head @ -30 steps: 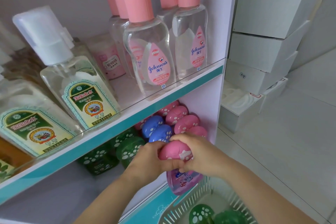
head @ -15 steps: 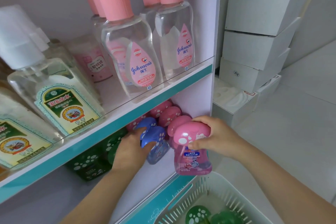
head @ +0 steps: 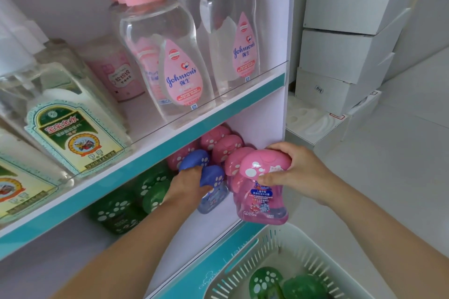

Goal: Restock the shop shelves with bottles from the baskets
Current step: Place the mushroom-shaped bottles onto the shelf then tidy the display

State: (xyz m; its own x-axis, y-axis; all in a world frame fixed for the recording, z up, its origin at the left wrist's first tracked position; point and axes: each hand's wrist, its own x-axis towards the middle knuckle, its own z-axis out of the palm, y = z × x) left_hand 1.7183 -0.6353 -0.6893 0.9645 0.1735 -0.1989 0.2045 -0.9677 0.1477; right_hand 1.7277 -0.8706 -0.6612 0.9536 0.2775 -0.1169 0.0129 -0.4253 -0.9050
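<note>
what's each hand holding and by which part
The right hand holds the pink bottle by its cap, fingers curled over the top. The left hand holds the front blue bottle, its grip round the cap.

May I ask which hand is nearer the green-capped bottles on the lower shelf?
Left. The left hand grips a blue bottle right beside the green-capped bottles; the right hand holds a pink bottle farther right.

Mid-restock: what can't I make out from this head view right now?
Head view, basket: the bottom edge cuts it off, so its contents cannot be counted.
Head view, left hand: fingertips hidden behind the blue bottle.
Head view, shelved green bottles: shadowed, blurred; labels unreadable.
</note>
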